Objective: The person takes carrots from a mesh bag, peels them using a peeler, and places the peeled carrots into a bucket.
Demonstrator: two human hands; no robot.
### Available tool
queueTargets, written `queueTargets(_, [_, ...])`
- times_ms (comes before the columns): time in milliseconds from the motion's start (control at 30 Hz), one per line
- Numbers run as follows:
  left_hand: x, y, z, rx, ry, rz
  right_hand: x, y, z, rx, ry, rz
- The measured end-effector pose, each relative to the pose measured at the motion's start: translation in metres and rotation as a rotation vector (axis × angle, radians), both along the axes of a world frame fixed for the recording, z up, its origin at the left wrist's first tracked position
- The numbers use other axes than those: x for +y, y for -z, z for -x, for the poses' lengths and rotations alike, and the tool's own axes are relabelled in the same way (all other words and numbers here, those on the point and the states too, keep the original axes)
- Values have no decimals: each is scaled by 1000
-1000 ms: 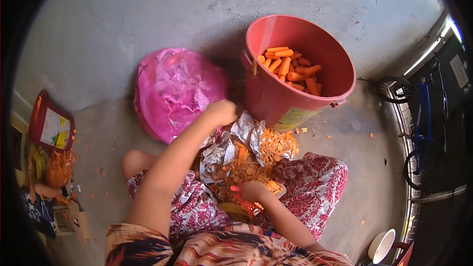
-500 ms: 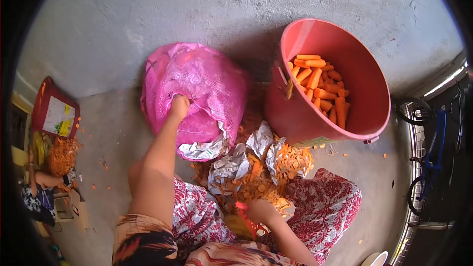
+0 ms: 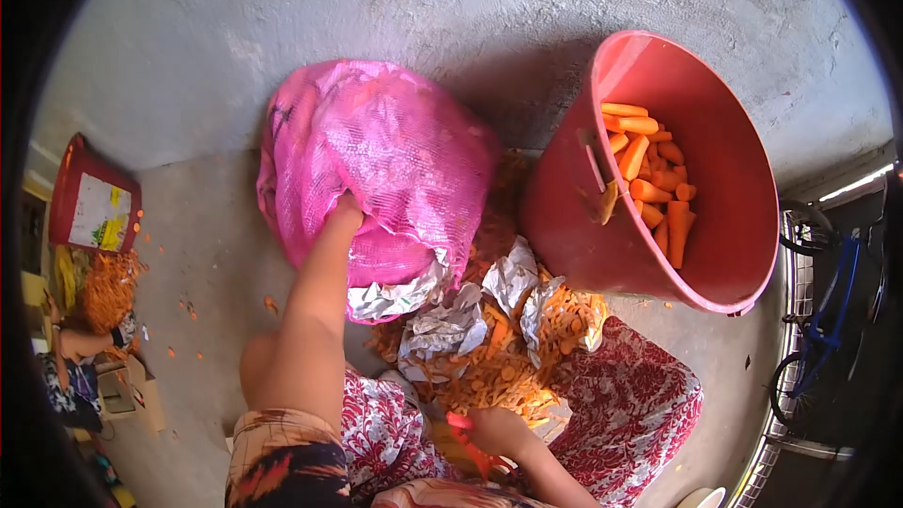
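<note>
Head view: the left hand point(image 3: 349, 212) is sunk in a crinkled mesh sack point(image 3: 414, 146) beside open floor point(image 3: 207, 216), its grip impossible to tell; a red tool point(image 3: 459, 420) is clasped in the right hand point(image 3: 496, 433).

A rough, pale grey-blue plastered wall point(image 3: 527, 0) spans the far side, above a dull grey concrete floor point(image 3: 202, 226). At far right shows a narrow strip of bright white light point(image 3: 856, 182), with a blue-framed bicycle point(image 3: 824, 334) nearer. A brown cardboard box point(image 3: 147, 404) sits at left.
</note>
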State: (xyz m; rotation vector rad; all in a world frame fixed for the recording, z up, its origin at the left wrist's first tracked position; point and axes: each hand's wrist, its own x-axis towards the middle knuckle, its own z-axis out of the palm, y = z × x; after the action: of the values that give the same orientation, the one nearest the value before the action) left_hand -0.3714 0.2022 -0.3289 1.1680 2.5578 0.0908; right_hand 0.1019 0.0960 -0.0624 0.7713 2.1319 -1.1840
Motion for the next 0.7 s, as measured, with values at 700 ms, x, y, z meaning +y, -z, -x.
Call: queueTargets(700, [-6,34,26,-239,-68,150,1,-9,14,-93,-52,56])
